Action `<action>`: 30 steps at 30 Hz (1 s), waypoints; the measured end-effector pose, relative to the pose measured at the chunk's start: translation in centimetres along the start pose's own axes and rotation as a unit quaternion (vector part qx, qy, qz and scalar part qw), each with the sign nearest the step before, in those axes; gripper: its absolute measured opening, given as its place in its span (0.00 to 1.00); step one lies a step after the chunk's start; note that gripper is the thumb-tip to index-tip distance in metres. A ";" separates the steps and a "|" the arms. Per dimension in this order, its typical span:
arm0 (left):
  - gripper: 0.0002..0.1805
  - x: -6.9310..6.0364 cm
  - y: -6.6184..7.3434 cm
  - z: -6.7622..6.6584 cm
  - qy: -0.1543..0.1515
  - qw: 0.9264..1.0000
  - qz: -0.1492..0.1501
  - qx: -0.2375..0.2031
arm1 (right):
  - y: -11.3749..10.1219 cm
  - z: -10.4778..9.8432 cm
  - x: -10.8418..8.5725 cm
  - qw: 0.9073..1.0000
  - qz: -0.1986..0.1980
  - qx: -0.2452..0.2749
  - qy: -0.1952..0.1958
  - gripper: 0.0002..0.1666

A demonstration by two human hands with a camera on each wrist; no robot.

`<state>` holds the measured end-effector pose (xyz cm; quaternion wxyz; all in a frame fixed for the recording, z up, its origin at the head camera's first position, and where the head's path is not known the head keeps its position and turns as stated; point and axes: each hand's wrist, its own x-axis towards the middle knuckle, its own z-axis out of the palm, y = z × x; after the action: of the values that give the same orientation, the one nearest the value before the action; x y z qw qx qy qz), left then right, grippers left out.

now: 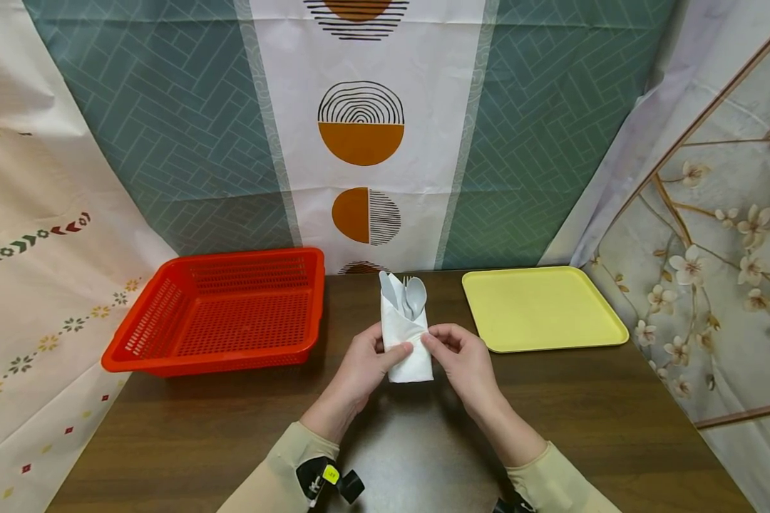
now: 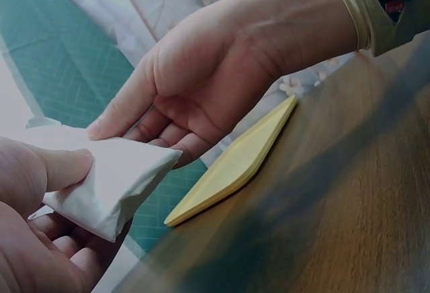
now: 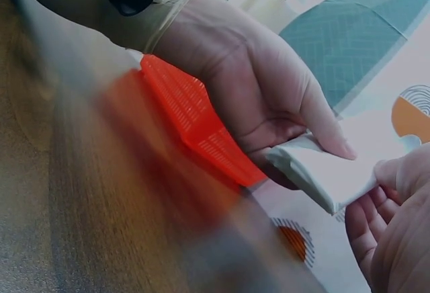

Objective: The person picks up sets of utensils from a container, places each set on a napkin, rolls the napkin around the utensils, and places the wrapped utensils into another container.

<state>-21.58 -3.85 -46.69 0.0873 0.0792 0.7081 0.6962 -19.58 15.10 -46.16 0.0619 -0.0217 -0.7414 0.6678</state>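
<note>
A folded white napkin (image 1: 411, 367) is held up off the table, its pocket containing a light grey knife (image 1: 388, 288), a fork (image 1: 406, 286) and a spoon (image 1: 416, 294), whose upper ends stick out at the top. My left hand (image 1: 367, 362) grips the napkin's left side, thumb on the front and fingers behind. On the other side my right hand (image 1: 467, 362) pinches the right edge, its thumb also on the front. Both wrist views show the napkin's folded lower end (image 2: 124, 182) between the two hands; the cutlery is mostly hidden there.
To the left on the brown wooden table (image 1: 167, 442) stands a red plastic basket (image 1: 212, 360) with perforated walls. A flat yellow tray (image 1: 545, 310) lies at the right. Patterned cloths (image 1: 205, 142) hang behind the table and at both sides.
</note>
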 end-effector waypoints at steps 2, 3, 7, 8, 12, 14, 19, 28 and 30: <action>0.22 0.0 0.2 -0.1 0.000 1.000 -0.001 0.006 | 0.0 0.0 0.0 1.000 -0.001 0.005 -0.002 0.07; 0.21 0.0 0.3 -0.2 0.001 1.000 -0.002 0.010 | 0.0 -0.1 0.0 1.000 -0.003 0.008 -0.003 0.07; 0.20 -0.1 0.7 -0.8 0.004 0.999 -0.004 0.033 | -0.2 -0.2 0.0 1.000 -0.014 0.009 -0.008 0.06; 0.20 -0.1 0.8 -0.9 0.005 0.999 -0.004 0.039 | -0.2 -0.2 0.0 1.000 -0.018 0.009 -0.009 0.06; 0.20 -0.4 1.1 -1.6 0.007 0.998 -0.006 0.056 | -0.2 -0.3 -0.1 0.998 -0.051 -0.036 -0.009 0.05; 0.20 -0.5 1.4 -1.9 0.008 0.998 -0.002 0.067 | -0.2 -0.3 -0.1 0.994 -0.074 -0.076 -0.006 0.05; 0.21 -0.8 2.1 -2.8 0.016 0.995 -0.004 0.096 | -0.3 -0.1 -0.4 0.974 -0.138 -0.180 0.006 0.07; 0.22 -1.8 4.0 -4.2 0.041 0.986 0.005 0.163 | 0.2 0.6 -0.7 0.908 -0.277 -0.314 0.029 0.14; 0.21 -2.0 4.3 -4.5 0.047 0.984 0.007 0.171 | 0.4 0.7 -0.8 0.897 -0.294 -0.329 0.029 0.15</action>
<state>-20.73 -8.63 -42.28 0.0345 0.0651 0.8197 0.5680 -18.91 14.32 -46.64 0.2663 0.1588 -0.8894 0.3359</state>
